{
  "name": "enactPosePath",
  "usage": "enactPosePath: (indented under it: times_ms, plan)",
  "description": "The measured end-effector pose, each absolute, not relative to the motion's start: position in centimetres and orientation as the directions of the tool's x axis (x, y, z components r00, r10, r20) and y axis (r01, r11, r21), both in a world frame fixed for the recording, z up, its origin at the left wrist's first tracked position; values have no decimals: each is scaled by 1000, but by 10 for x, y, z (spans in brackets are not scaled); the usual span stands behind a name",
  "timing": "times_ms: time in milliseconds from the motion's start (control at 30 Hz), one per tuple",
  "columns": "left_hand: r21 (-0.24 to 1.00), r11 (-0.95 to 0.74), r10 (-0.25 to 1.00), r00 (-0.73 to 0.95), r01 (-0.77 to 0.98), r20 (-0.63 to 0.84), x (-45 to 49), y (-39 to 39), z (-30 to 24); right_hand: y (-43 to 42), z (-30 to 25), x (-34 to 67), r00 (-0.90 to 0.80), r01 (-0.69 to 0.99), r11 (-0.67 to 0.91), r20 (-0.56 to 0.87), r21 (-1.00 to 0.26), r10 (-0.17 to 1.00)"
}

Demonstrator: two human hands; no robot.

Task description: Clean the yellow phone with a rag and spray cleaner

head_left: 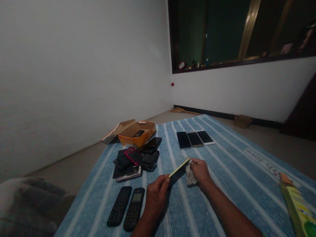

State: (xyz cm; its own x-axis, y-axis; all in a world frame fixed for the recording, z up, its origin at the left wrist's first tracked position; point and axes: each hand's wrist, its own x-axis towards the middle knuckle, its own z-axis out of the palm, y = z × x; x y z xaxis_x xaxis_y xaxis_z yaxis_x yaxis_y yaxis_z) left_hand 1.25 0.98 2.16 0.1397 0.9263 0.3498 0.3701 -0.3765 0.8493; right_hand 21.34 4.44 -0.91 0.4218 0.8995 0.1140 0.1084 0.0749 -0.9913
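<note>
A dark phone with a yellow-green edge (177, 173) is tilted above the striped cloth, its near end gripped by my left hand (158, 192). My right hand (200, 171) pinches a pale cloth (190, 176) against the far end of that phone. Just left of my left hand lie two black keypad phones (119, 205), side by side. Beyond them is a pile of phones (133, 161), one with a pink frame (133, 155). Three touchscreen phones (196, 139) lie in a row past my right hand.
An open orange cardboard box (137, 140) with a small dark phone inside stands at the far left of the blue striped cloth (170, 131). At right lies a yellow-green package (297, 205). A small carton (243, 121) sits on the floor by the wall.
</note>
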Motion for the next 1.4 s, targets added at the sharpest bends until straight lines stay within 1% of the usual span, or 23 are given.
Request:
enactPosePath:
  times_ms: [33,100,167,233,267,333,400,467,567,633,767,833,900,1000,1100,1167,1300,1333,1400]
  plan:
    - [844,-382,924,143,376,354,12,10,21,45,-9,213,430,136,107,156,-985,889]
    - [835,-392,920,150,385,362,12,10,20,44,-7,212,415,262,230,324,-937,850]
    - [829,-402,915,155,389,371,12,10,20,43,-6,209,331,462,372,546,-805,769]
    - [825,-411,912,157,388,380,12,10,19,39,-6,203,197,647,449,704,-616,682]
    - [824,-415,910,160,385,383,12,10,20,37,-7,199,127,715,462,748,-524,651]
    - [822,-423,906,159,382,392,12,10,21,32,-9,189,-4,799,474,785,-370,620]
    - [818,-432,902,159,379,402,13,9,22,26,-11,176,-96,829,487,786,-276,610]
    - [819,-440,898,159,368,411,14,9,23,20,-13,164,-146,829,509,787,-234,600]
    - [824,-445,895,159,351,416,14,10,23,16,-13,157,-186,814,542,788,-211,586]
    - [825,-442,897,159,353,413,14,10,23,18,-11,162,-180,818,532,783,-217,596]
    - [817,-440,898,166,373,408,13,9,21,30,-8,187,-76,859,434,770,-271,633]
    - [811,-439,898,169,388,405,13,9,21,34,-9,196,-25,878,385,777,-283,628]
    - [809,-432,902,168,398,398,13,9,21,35,-10,198,-20,887,378,795,-266,607]
    - [815,-425,905,167,395,391,13,9,23,31,-8,188,-82,859,460,827,-224,556]
    - [808,-443,896,175,388,407,13,8,23,24,1,179,-107,791,568,862,-229,496]
    - [800,-457,889,179,388,421,13,8,22,21,11,177,-59,745,609,882,-273,468]
    - [790,-470,883,201,394,425,12,9,18,20,32,185,98,663,631,883,-403,460]
    - [787,-472,882,207,397,424,12,8,18,22,36,187,116,657,634,886,-408,449]
    - [779,-475,880,212,410,425,12,8,17,26,41,190,111,688,629,909,-361,401]
